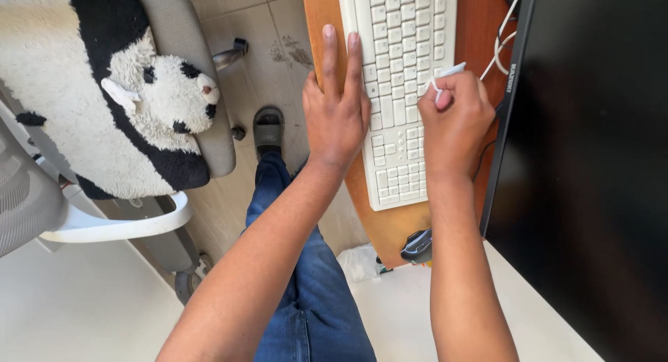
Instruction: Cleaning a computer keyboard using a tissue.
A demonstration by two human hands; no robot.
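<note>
A white keyboard (403, 49) lies on a wooden pull-out tray (316, 14). My left hand (336, 108) rests flat with fingers stretched out on the keyboard's left edge and the tray, holding nothing. My right hand (454, 118) hovers over the keyboard's right side, fingers closed around a small white wipe or cloth (445, 73) that pokes out above the knuckles.
A dark monitor (591, 160) fills the right side, with a white cable (501, 42) beside it. A black mouse (417, 245) sits at the tray's near end. An office chair (181, 70) with a black-and-white plush cushion (104, 84) stands at left. My jeans leg (306, 292) and sandal (268, 129) show below.
</note>
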